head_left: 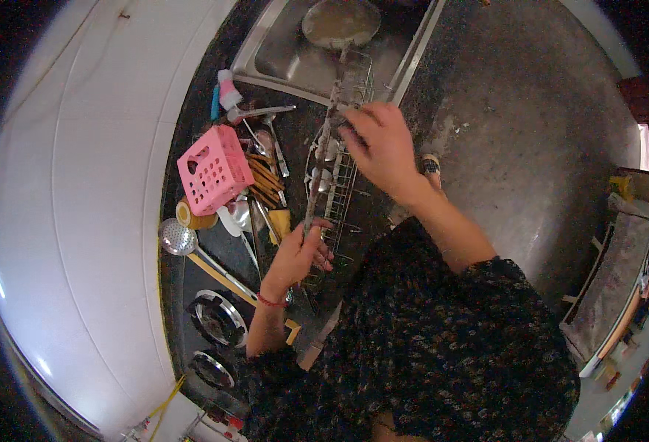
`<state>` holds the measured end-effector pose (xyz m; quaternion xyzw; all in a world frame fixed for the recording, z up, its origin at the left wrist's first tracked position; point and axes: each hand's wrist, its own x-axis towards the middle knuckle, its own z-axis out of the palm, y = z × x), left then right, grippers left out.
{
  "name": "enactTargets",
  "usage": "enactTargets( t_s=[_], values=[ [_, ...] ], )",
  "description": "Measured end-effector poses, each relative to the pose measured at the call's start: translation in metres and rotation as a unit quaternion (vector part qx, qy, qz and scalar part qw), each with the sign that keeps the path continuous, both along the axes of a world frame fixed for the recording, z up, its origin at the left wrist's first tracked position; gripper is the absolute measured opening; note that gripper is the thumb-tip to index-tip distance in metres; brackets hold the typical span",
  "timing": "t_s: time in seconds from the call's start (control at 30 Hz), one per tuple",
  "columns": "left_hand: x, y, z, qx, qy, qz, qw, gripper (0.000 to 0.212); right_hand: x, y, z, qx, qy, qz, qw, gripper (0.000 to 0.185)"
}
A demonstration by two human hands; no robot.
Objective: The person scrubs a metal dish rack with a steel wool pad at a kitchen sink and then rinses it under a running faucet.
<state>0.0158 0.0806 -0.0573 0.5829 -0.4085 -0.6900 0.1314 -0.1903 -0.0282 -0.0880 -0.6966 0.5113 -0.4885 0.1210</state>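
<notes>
My left hand (296, 254) grips the lower end of a wire rack (342, 188) that stands at the counter's front edge, its fingers round the worn top rail. Over the rail's upper part is my right hand (382, 143), with thumb and fingers bent; blur hides whether it holds something small. White cups or bowls (320, 179) show behind the rail. Beside the rack lie a pink perforated plastic basket (216, 171), brown chopsticks (264, 179), metal spoons (277, 146), a yellow cloth or sponge (280, 225) and a steel skimmer (178, 237).
A steel sink (285, 83) with a round pan or basin (341, 23) lies beyond the rack. Lids with steel rims (219, 317) rest at the near left of the dark counter, beside a white wall (92, 193). A low table (614, 276) stands at the far right.
</notes>
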Motion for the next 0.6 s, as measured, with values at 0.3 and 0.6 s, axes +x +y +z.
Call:
enactTargets(
  t_s=[0.3, 0.6],
  values=[
    [0.009, 0.002, -0.007, -0.014, 0.005, -0.001, 1.0, 0.034, -0.001, -0.001, -0.03, -0.033, 0.002, 0.014, 0.999, 0.022],
    [0.009, 0.002, -0.001, -0.011, 0.001, 0.026, 1.0, 0.031, -0.041, -0.006, -0.028, 0.038, -0.146, -0.072, 0.986, 0.019]
  ],
)
